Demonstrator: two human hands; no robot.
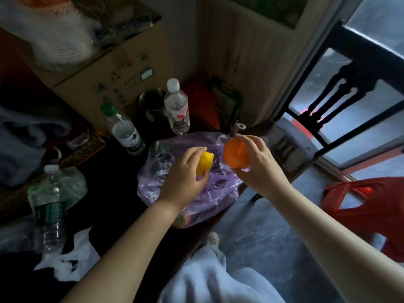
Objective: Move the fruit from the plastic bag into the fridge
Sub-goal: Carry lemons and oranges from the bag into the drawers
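A crumpled purple plastic bag [192, 193] lies open on the dark table near its right edge. My left hand [185, 173] grips a yellow lemon [205, 162] just above the bag. Over the bag's right side, my right hand [258, 160] holds an orange fruit [235, 155], with a bit of the plastic caught under it. More fruit shows dimly inside the bag near the table's front edge [181, 221]. No fridge is in view.
Clear water bottles [177, 106] [125, 132] [51, 206], a metal cup [153, 106] and a cardboard box [105, 62] crowd the table behind and left of the bag. A black chair [341, 92] and a red stool [367, 202] stand on the floor at right.
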